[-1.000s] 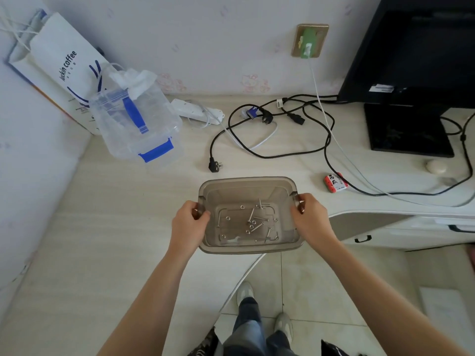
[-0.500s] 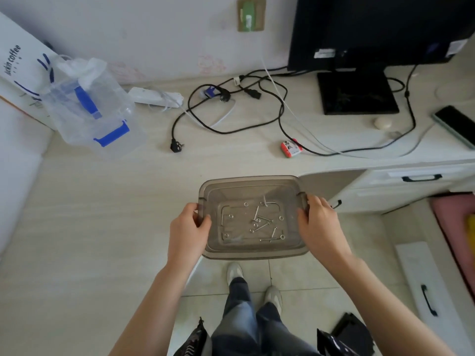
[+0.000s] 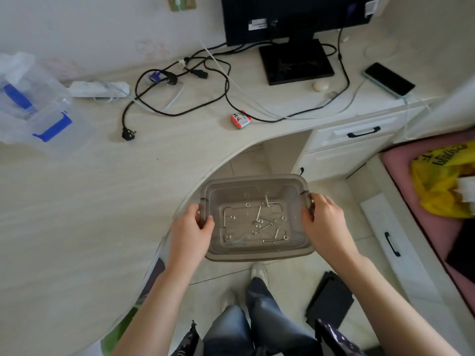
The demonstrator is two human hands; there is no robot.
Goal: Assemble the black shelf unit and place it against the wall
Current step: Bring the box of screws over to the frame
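A smoky translucent plastic tub [image 3: 257,254] hangs in the air past the desk's curved edge, above the tiled floor. Several silver screws and washers [image 3: 262,223] lie loose on its bottom. My left hand [image 3: 191,233] grips the tub's left rim and my right hand [image 3: 325,222] grips its right rim handle. A black flat panel [image 3: 330,300] lies on the floor at lower right, partly hidden by my right forearm.
The beige desk [image 3: 77,201] carries a clear box with blue clips [image 3: 33,109], a white power strip [image 3: 99,89], tangled black cables [image 3: 180,83], a red-white packet [image 3: 240,120], a monitor [image 3: 295,16] and a phone [image 3: 389,78]. White drawers [image 3: 359,134] and a yellow bag [image 3: 442,186] stand right.
The tub, held in both hands, has come off the desk and moved right, out over the floor. The view has swung right, bringing the drawers, phone and yellow bag into sight.
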